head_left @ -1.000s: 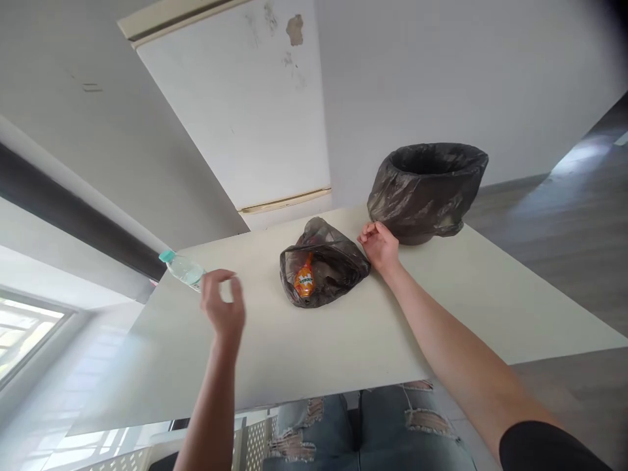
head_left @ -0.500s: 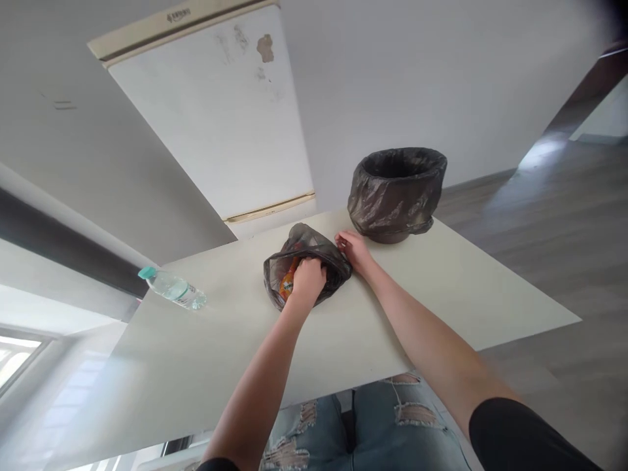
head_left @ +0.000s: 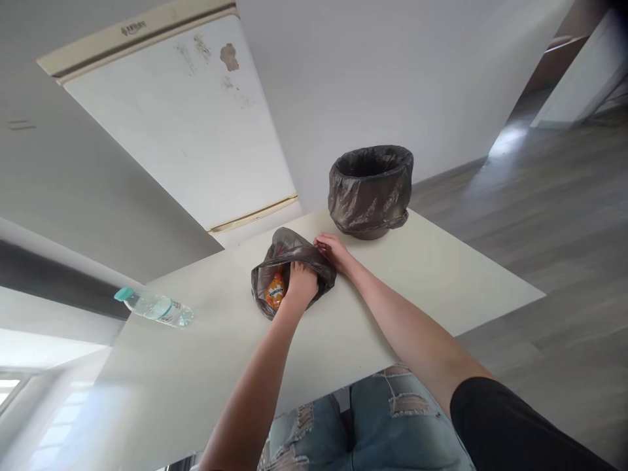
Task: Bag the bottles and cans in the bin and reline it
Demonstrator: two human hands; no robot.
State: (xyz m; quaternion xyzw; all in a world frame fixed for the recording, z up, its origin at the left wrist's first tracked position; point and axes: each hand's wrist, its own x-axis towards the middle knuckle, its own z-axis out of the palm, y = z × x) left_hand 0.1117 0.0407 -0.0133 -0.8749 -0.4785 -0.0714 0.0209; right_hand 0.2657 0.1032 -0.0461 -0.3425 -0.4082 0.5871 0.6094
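Note:
A dark translucent plastic bag [head_left: 277, 256] lies open on the white table [head_left: 206, 366], its mouth towards me. Inside it is an orange-labelled bottle [head_left: 275, 292], with part of it behind the bag wall and my hand. My left hand [head_left: 302, 285] reaches into the bag's mouth, just right of the bottle; its fingertips are hidden in there, and I cannot see whether it grips anything. At the bag's right rim, my right hand [head_left: 331, 248] has its fingers curled closed on the plastic edge.
A bin lined with a dark bag [head_left: 369, 199] stands at the table's far edge, beyond my right hand. A clear water bottle with a green cap [head_left: 156, 307] lies on its side at the left. Behind the table are a white fridge [head_left: 181, 124] and a wall.
The whole view has shifted, so things sit further left. My left hand has moved right inside the bag, and more of the orange label shows. My right hand stays at the rim.

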